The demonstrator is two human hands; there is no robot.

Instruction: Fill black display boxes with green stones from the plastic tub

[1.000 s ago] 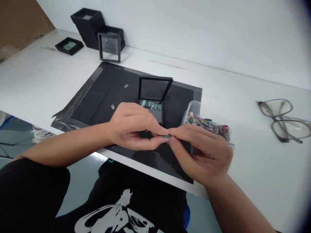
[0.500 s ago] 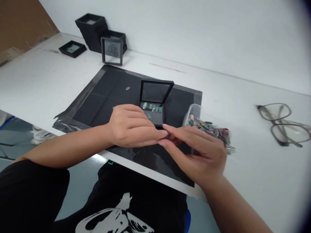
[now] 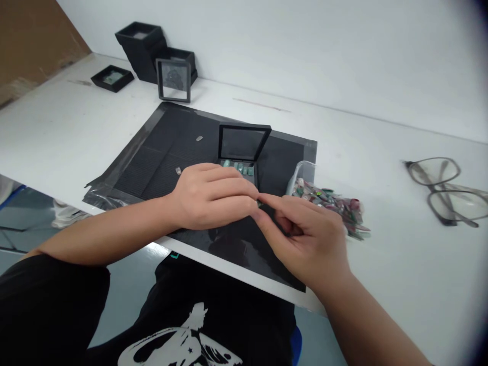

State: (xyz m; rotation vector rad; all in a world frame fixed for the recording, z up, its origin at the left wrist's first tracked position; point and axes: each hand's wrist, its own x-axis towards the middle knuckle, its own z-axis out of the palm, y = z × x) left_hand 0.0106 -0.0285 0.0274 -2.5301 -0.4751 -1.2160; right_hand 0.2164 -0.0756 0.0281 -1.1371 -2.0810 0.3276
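My left hand (image 3: 211, 195) and my right hand (image 3: 305, 234) meet fingertip to fingertip over a black mat (image 3: 160, 152). Both are closed in a pinch on a small green piece (image 3: 260, 204), which is almost hidden between the fingers. Just behind my left hand stands a small black display box (image 3: 244, 145) with its clear lid raised; a row of several green pieces (image 3: 238, 166) lies inside. To the right of my right hand a clear bag (image 3: 331, 203) spills many small coloured pieces.
Two loose small pieces (image 3: 199, 138) lie on the mat. At the back left are stacked black boxes (image 3: 152, 48), a framed clear box (image 3: 174, 80) and a flat black tray (image 3: 112, 78). Two pairs of glasses (image 3: 446, 190) lie at the right. The table edge runs under my forearms.
Both hands have moved slightly up and back toward the open box, staying pinched together. The green piece, plain to see a second ago, is now mostly covered by the fingers.
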